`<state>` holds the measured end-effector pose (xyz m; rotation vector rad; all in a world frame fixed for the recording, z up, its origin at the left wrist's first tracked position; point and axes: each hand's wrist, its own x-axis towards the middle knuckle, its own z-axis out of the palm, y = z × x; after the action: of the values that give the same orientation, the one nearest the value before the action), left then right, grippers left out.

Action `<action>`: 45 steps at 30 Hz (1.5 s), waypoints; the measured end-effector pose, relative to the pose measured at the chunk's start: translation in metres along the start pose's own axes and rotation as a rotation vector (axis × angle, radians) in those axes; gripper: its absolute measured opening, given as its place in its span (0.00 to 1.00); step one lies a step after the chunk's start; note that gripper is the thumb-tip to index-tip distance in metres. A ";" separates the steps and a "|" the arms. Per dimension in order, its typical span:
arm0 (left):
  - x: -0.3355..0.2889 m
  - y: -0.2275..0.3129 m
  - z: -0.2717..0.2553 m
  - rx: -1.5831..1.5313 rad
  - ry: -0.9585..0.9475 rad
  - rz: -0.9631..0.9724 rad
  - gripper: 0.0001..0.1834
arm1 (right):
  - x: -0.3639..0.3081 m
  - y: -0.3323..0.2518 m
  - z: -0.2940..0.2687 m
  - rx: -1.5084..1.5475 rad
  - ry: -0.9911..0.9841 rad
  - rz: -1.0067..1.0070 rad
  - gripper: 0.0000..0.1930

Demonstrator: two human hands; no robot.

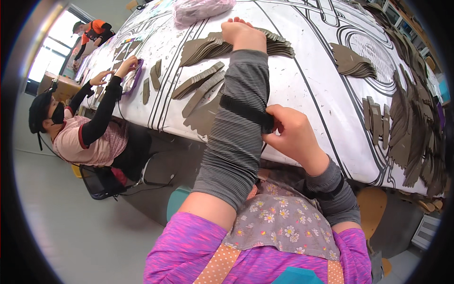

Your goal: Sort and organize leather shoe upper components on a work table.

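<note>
- The black strap (246, 112) wraps across the striped grey sleeve (239, 137) on the left forearm, about midway between wrist and elbow, above the near edge of the surface (312, 90).
- The right hand (291, 135) pinches the strap's right end between thumb and fingers, closed on it, just over the surface's near edge.
- The left hand (242, 34) lies far forward, curled loosely with the fingers bent down onto a fanned stack of brown cardboard pieces (208, 47); it grips nothing that I can make out.
- A second black strap (326, 193) sits around the right forearm's sleeve, below the surface edge.
- Open white surface shows to the right of the left forearm, between it and a smaller brown stack (352, 61).
- Long brown strips (198, 85) lie just left of the left forearm, close to the near edge.
- A thick bank of brown pieces (416, 132) crowds the right rim of the surface.
- A pink bag (198, 9) rests beyond the left hand, near the far edge.
- A seated person (90, 128) works at the left end of the surface, well apart, with bare grey floor (71, 227) between.
</note>
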<state>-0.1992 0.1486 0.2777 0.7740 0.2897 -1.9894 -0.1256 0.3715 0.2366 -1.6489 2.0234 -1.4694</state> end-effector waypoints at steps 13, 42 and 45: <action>-0.004 -0.050 -0.106 1.108 -2.247 2.271 0.06 | 0.012 -0.036 0.017 -0.150 -0.103 0.094 0.14; 0.020 0.023 -0.033 0.338 -0.268 0.009 0.09 | -0.024 0.011 0.017 0.590 -0.337 0.773 0.22; 0.026 0.018 -0.036 0.386 -0.325 0.186 0.08 | -0.015 0.001 0.028 0.608 -0.359 0.818 0.27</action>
<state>-0.1788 0.1386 0.2354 0.6694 -0.3551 -1.9770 -0.1021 0.3674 0.2151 -0.6474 1.5232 -1.1768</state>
